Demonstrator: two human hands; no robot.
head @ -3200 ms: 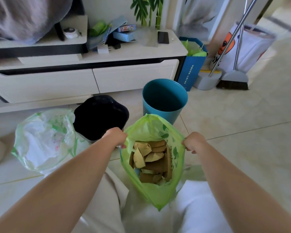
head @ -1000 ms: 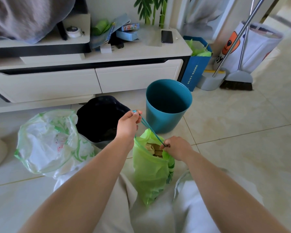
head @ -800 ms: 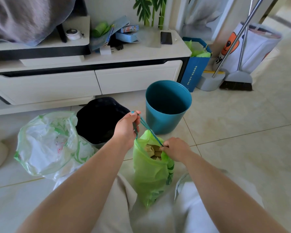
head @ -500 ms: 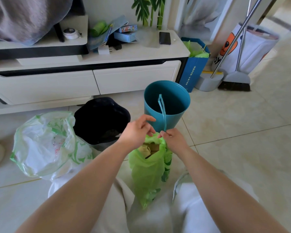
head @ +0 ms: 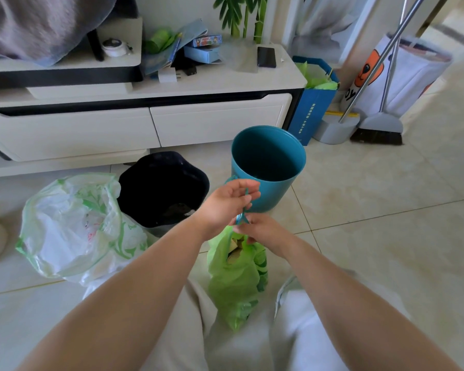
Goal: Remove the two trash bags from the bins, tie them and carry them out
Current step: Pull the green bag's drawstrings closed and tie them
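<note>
A green trash bag (head: 236,279) with brown scraps inside stands between my knees, its mouth gathered narrow. Its teal drawstring (head: 243,210) runs up from the mouth. My left hand (head: 228,204) pinches the string's upper part, fingers curled around it. Just below, my right hand (head: 260,228) grips the string at the bag's mouth. A second bag (head: 73,226), white with green print and full, lies open on the floor to the left. Behind stand the black bin (head: 162,188) and the teal bin (head: 268,167), both without liners.
A low white TV cabinet (head: 145,124) runs along the back with clutter on top. To its right are a blue paper bag (head: 314,108), a broom and dustpan (head: 375,124) and a white printed bag (head: 407,76). Tiled floor stretches to the right.
The bag's mouth went from wide open to drawn narrow. My hands came together over it, and the drawstring loop now sits lower, held between both hands.
</note>
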